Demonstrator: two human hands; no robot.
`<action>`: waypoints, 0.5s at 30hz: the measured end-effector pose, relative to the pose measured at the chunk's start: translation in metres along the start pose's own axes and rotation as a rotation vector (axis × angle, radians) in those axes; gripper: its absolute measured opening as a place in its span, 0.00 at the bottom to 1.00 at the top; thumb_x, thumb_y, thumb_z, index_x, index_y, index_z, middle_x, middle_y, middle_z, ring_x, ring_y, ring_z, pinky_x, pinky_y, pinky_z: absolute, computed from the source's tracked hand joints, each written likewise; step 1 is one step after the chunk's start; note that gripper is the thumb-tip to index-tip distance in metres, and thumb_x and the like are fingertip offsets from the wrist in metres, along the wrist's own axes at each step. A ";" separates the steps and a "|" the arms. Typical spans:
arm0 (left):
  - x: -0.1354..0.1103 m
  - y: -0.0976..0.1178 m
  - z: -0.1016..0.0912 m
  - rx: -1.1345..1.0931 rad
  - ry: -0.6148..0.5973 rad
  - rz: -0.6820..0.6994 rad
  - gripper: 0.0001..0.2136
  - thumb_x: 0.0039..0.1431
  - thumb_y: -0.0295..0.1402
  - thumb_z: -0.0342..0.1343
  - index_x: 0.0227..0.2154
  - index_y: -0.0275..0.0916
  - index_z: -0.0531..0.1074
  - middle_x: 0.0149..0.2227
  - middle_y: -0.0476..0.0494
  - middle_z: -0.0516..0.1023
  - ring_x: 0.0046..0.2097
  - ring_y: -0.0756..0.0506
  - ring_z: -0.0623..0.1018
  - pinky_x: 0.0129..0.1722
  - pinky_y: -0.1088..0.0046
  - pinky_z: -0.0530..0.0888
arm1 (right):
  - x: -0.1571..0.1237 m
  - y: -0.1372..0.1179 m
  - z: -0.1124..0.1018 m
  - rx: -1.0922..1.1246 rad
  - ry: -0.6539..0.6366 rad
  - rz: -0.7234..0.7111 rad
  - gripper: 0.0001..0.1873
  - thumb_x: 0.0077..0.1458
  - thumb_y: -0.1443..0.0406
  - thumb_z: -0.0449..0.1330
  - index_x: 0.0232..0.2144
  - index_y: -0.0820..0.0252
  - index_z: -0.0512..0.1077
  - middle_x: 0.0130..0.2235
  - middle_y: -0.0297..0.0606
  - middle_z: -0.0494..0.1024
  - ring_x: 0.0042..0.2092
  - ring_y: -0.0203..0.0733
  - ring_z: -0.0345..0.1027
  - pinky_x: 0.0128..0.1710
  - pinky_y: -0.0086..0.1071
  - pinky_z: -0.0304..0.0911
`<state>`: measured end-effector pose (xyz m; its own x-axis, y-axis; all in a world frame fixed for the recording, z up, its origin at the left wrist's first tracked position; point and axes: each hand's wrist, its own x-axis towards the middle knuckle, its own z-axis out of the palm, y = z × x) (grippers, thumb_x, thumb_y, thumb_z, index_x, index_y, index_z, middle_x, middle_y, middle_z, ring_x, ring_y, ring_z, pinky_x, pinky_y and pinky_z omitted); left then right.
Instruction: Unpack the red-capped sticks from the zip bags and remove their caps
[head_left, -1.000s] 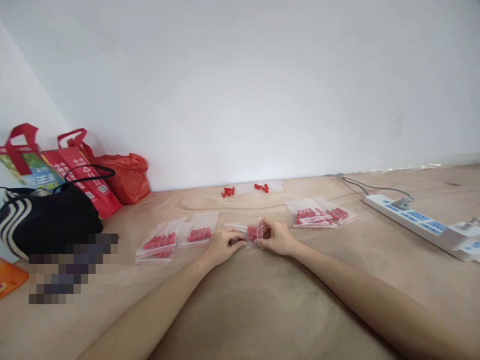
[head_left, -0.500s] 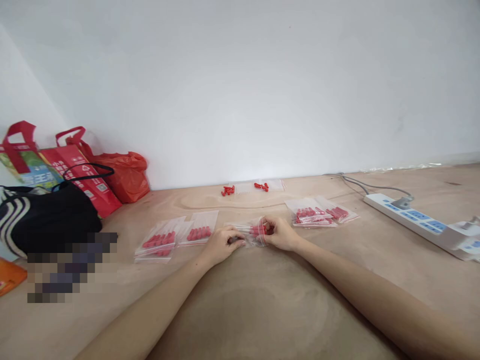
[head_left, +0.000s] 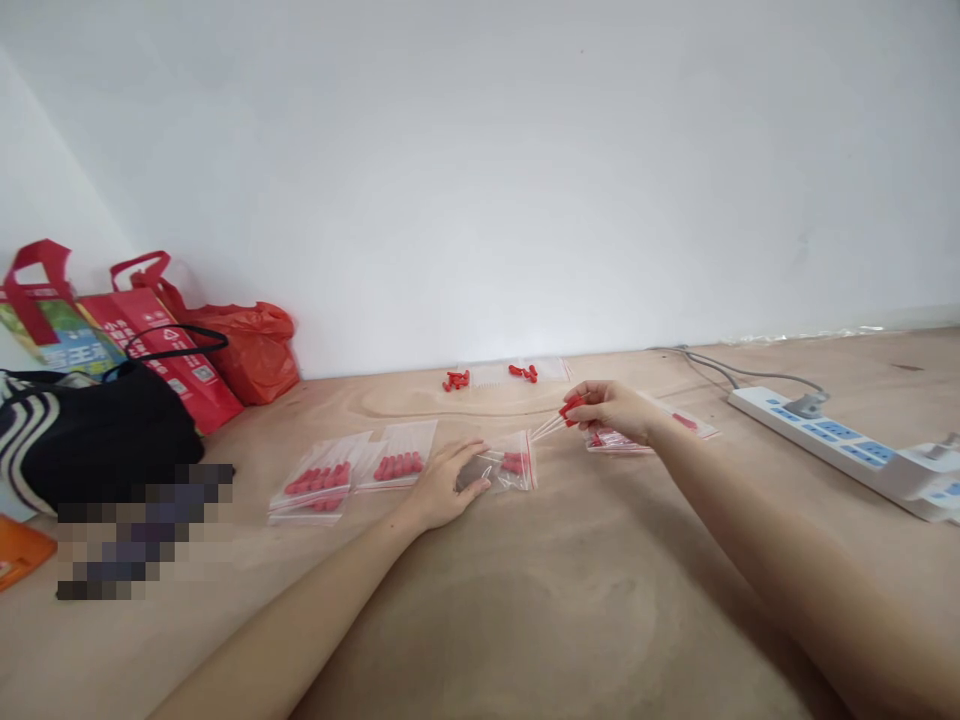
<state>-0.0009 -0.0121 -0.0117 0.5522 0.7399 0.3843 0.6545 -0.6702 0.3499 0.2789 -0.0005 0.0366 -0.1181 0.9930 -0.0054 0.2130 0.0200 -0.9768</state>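
Note:
A small clear zip bag (head_left: 517,478) lies on the table with red-handled pieces inside, its mouth towards the right. My left hand (head_left: 446,485) rests over the bag's left end, thumb and fingers spread apart. Just above and right of the mouth, my right hand (head_left: 604,408) pinches several red-handled thin rods (head_left: 568,409). Their pale shafts slant down left to the bag's edge; whether the tips are still inside, I cannot tell. Filled zip bags (head_left: 399,465) lie left of my left hand, and more bags (head_left: 619,441) are partly hidden behind my right hand and wrist.
Near the wall are small red pieces (head_left: 456,380) and a clear bag (head_left: 551,369) with red pieces on it. A white power strip (head_left: 832,435) with a grey plug stands at the right. Carrier bags (head_left: 251,345) and a black bag (head_left: 112,435) crowd the left.
My right hand has moved up and right from the bag, drawing red-handled rods out with it. My left hand's fingers have spread wider over the bag.

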 end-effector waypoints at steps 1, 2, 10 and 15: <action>0.000 0.000 0.001 0.006 -0.028 0.006 0.19 0.52 0.34 0.52 0.48 0.40 0.64 0.51 0.41 0.66 0.53 0.43 0.65 0.52 0.62 0.62 | 0.001 -0.001 -0.006 -0.049 0.053 -0.033 0.12 0.37 0.68 0.62 0.28 0.61 0.66 0.25 0.34 0.73 0.22 0.31 0.63 0.20 0.25 0.60; 0.000 -0.001 0.001 0.013 -0.053 0.013 0.18 0.53 0.33 0.51 0.48 0.40 0.64 0.52 0.41 0.66 0.53 0.44 0.65 0.53 0.62 0.62 | 0.002 -0.001 -0.011 -0.098 0.116 -0.078 0.12 0.38 0.68 0.61 0.29 0.61 0.66 0.26 0.35 0.73 0.23 0.31 0.63 0.20 0.26 0.60; -0.001 0.001 0.000 0.038 -0.102 -0.014 0.16 0.55 0.34 0.47 0.47 0.41 0.67 0.51 0.43 0.67 0.53 0.45 0.66 0.53 0.64 0.62 | 0.007 0.026 0.010 -0.862 0.307 -0.599 0.10 0.48 0.71 0.51 0.35 0.60 0.67 0.35 0.39 0.72 0.31 0.35 0.66 0.32 0.29 0.60; 0.000 0.003 -0.001 0.040 -0.128 -0.030 0.16 0.56 0.34 0.47 0.47 0.41 0.66 0.52 0.42 0.66 0.53 0.44 0.65 0.53 0.64 0.62 | 0.005 0.038 0.023 -1.221 0.082 -0.655 0.14 0.52 0.71 0.48 0.38 0.57 0.69 0.41 0.39 0.71 0.35 0.37 0.67 0.34 0.30 0.58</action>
<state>0.0006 -0.0144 -0.0097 0.5917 0.7629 0.2606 0.6905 -0.6464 0.3247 0.2637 0.0021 -0.0056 -0.4771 0.7663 0.4303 0.8506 0.5258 0.0068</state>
